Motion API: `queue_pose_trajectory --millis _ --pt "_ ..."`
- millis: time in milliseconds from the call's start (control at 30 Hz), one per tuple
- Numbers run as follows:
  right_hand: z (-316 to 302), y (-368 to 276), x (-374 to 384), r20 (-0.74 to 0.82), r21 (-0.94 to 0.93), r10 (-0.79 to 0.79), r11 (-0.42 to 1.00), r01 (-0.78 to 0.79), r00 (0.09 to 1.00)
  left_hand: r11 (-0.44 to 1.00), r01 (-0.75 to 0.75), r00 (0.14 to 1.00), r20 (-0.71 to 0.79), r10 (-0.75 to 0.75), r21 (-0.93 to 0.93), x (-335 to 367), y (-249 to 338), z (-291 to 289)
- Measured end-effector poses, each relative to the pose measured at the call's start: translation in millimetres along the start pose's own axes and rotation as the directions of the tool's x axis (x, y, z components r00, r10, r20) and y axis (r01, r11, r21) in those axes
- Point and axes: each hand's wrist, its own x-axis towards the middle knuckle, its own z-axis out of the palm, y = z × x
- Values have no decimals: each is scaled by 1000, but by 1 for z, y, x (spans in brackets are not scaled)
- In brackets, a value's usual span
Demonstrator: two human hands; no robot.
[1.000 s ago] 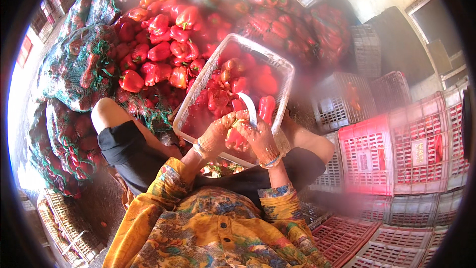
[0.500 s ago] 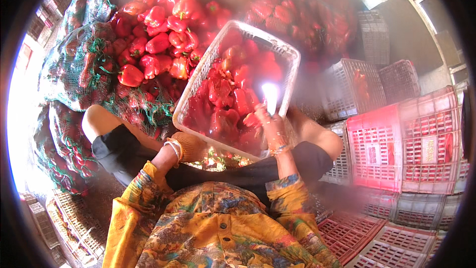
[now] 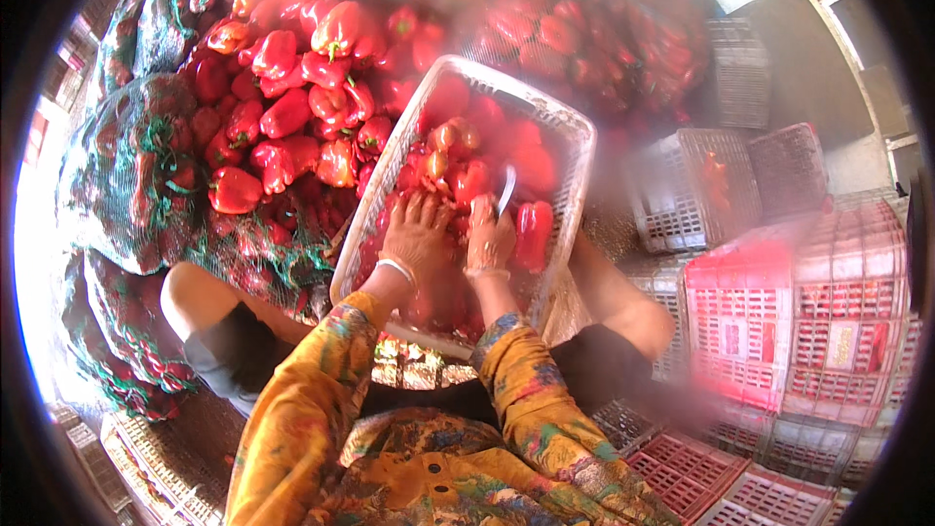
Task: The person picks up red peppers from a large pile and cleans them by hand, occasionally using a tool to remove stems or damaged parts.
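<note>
Left hand [image 3: 419,234]: splayed on red peppers [image 3: 471,180] in the white crate [image 3: 526,93]
Right hand [image 3: 490,242]: gripping a curved blade [image 3: 507,189], tip toward one o'clock
Pepper pile [image 3: 288,113]: heaped at ten o'clock

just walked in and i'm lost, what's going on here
A seated person has both hands in a white basket of red peppers. The left hand is spread over the contents; the right hand holds a curved pale tool, apparently a blade. A larger pepper heap lies beyond, left of the basket, with filled green mesh sacks farther left.
</note>
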Motion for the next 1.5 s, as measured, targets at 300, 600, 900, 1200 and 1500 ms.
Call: queue_pose_trajectory --millis 300,600,900,1200,1500 --pt "19 11 7 -131 -149 35 987 -55 991 992 124 983 135 -123 -2 14 -3 17" --pt "22 8 9 -89 -17 111 993 -113 990 982 -110 908 -417 35 -156 151 -26 -57" --pt "12 12 9 -109 -139 141 978 -155 984 990 13 999 46 -6 -141 135 -30 -9" --pt "15 27 4 -189 -221 -4 974 -38 982 952 126 990 -26 -139 -277 125 -29 31" --pt "27 35 17 -171 -251 -71 968 26 983 938 149 972 220 -81 -312 149 -45 -19"
